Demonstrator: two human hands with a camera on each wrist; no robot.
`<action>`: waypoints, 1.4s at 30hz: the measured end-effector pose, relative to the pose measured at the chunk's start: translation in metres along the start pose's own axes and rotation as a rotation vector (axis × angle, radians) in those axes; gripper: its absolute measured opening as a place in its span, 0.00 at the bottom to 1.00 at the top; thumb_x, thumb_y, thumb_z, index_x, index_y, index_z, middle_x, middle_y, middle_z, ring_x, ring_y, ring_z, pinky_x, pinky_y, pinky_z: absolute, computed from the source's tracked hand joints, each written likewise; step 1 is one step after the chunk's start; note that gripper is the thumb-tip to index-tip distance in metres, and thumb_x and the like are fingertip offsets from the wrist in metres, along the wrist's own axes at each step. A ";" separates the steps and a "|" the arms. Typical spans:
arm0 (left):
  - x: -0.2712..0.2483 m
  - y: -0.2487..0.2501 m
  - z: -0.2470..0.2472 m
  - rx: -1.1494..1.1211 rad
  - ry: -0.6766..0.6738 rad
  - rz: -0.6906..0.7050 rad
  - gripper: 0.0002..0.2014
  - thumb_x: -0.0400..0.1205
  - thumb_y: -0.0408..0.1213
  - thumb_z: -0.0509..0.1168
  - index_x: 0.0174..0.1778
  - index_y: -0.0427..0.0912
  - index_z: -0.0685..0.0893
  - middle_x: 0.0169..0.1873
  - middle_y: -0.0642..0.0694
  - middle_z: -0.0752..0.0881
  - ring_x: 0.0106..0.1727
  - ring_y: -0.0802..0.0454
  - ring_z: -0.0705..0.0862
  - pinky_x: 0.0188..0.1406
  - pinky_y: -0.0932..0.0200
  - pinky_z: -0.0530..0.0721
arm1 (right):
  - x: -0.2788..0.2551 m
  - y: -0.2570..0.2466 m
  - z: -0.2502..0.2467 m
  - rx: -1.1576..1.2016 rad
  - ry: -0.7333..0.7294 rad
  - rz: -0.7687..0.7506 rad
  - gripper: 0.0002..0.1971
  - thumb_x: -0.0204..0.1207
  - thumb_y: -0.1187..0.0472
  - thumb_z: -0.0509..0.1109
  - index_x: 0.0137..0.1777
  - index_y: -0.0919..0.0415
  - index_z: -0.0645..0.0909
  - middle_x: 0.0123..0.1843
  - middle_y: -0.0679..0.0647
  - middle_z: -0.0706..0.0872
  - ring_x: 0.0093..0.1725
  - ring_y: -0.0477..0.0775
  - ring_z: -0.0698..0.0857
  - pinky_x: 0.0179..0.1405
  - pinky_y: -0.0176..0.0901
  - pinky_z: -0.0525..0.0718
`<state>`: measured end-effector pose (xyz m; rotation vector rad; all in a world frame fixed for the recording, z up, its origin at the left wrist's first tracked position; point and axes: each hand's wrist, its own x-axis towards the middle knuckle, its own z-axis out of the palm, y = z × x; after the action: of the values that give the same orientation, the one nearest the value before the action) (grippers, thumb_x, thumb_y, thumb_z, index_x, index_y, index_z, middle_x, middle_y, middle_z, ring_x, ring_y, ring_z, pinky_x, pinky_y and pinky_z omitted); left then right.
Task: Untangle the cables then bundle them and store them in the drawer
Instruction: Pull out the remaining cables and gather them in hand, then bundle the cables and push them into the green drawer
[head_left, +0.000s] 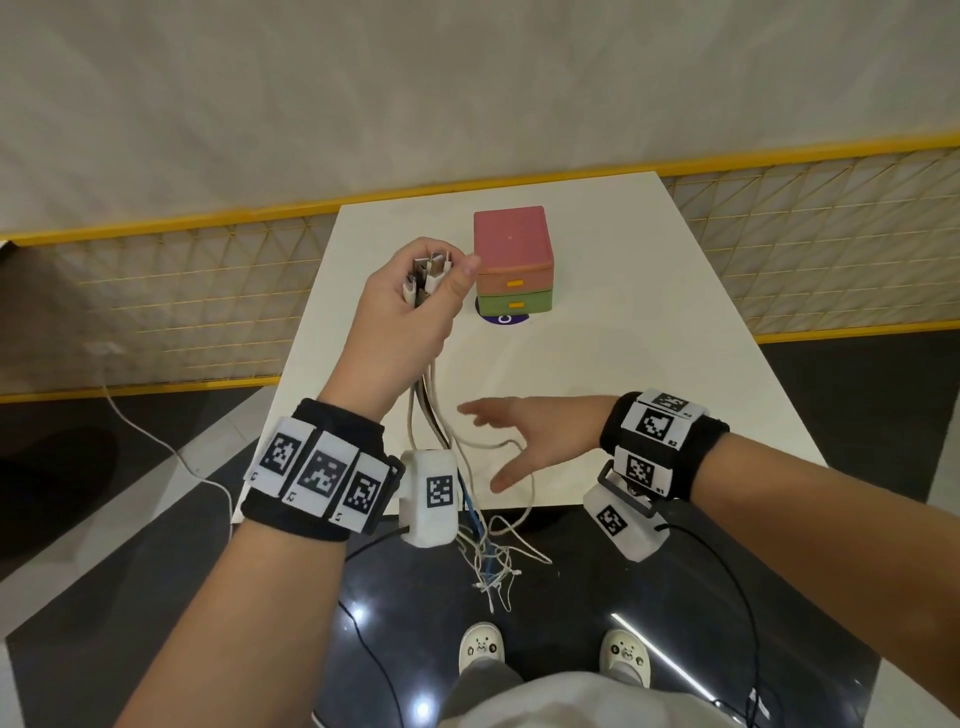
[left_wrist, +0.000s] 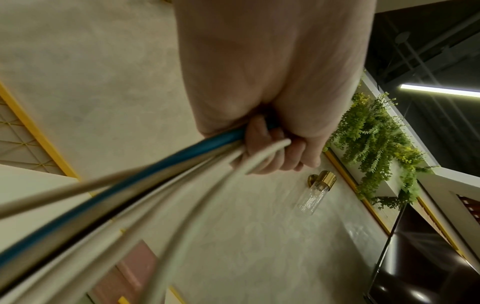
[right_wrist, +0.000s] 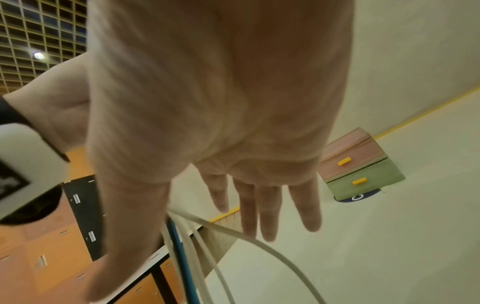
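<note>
My left hand (head_left: 415, 296) is raised above the white table (head_left: 649, 332) and grips a bunch of cables just below their plug ends (head_left: 426, 275). The cables (head_left: 431, 410), white, grey and one blue, hang from the fist past the table's near edge, their loose ends (head_left: 493, 571) dangling above the floor. In the left wrist view the fingers (left_wrist: 275, 152) curl round the cables (left_wrist: 155, 176). My right hand (head_left: 511, 441) is spread open beside the hanging strands, fingers (right_wrist: 262, 205) straight, holding nothing. A small drawer unit (head_left: 514, 260), pink over green with yellow handles, stands closed at the table's middle.
A purple round sticker (head_left: 501, 318) lies under the drawer unit's front. A yellow mesh fence (head_left: 182, 291) runs behind and beside the table. A white cord (head_left: 156, 441) trails over the floor at left. My shoes (head_left: 483, 647) stand at the table's near edge.
</note>
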<state>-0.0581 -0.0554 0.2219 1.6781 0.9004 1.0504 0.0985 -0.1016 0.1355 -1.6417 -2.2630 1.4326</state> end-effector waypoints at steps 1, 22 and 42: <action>-0.002 -0.001 0.002 0.010 -0.006 0.003 0.07 0.85 0.43 0.67 0.47 0.44 0.81 0.25 0.54 0.73 0.24 0.53 0.66 0.22 0.61 0.66 | -0.001 -0.002 -0.003 0.027 0.038 -0.020 0.50 0.68 0.46 0.77 0.83 0.47 0.49 0.81 0.51 0.65 0.80 0.50 0.65 0.79 0.47 0.65; 0.022 -0.001 0.025 0.173 -0.131 0.138 0.22 0.90 0.43 0.53 0.35 0.32 0.79 0.33 0.42 0.77 0.32 0.61 0.76 0.40 0.74 0.73 | 0.001 -0.054 -0.025 0.875 0.460 -0.184 0.19 0.80 0.69 0.57 0.27 0.58 0.64 0.19 0.46 0.65 0.19 0.47 0.62 0.22 0.38 0.73; 0.055 0.015 0.007 0.238 0.104 0.197 0.19 0.88 0.44 0.59 0.35 0.36 0.80 0.21 0.54 0.77 0.21 0.60 0.73 0.23 0.66 0.73 | -0.017 -0.039 -0.040 0.596 0.460 -0.235 0.22 0.84 0.51 0.60 0.27 0.56 0.64 0.23 0.51 0.64 0.21 0.49 0.66 0.31 0.43 0.85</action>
<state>-0.0295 -0.0129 0.2483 1.9561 0.9722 1.2095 0.0954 -0.0898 0.1925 -1.2912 -1.5230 1.3198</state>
